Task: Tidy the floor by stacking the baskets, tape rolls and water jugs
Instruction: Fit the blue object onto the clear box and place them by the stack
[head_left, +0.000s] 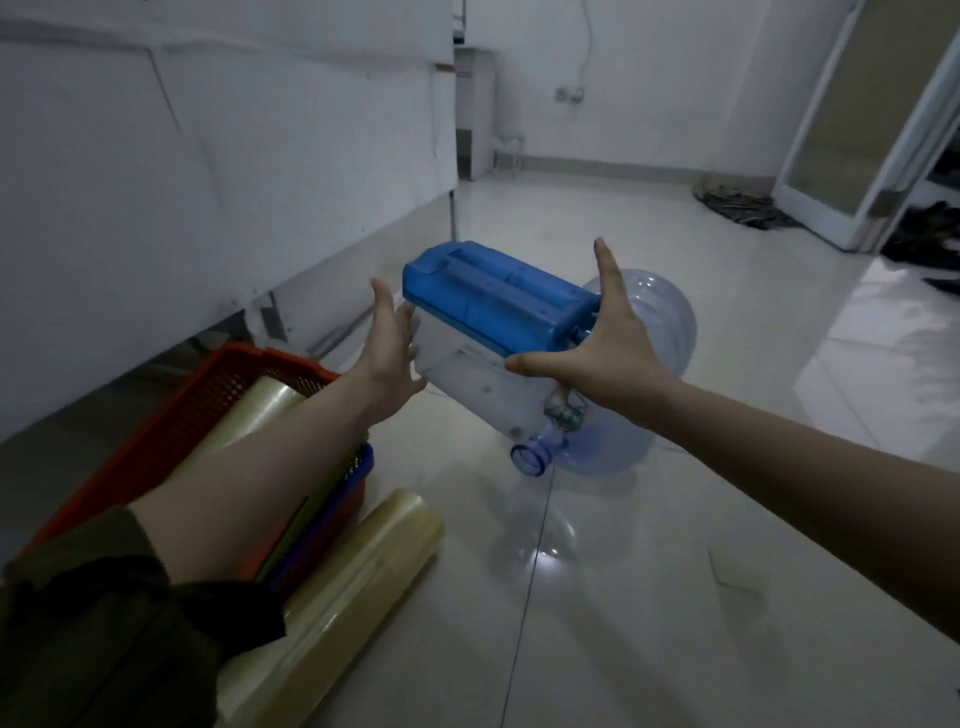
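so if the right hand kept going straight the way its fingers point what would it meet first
Probably the transparent blue plastic water jug lying just beyond the right hand, which sits at the end of the blue-lidded clear box. Depth is unclear; it might pass over the jug.

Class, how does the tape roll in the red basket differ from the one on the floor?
The basket roll lies inside the red basket; the floor roll lies on the tiles beside it. An arm hides much of the basket roll; the floor roll shows most of its length. Both are yellowish, lying down.
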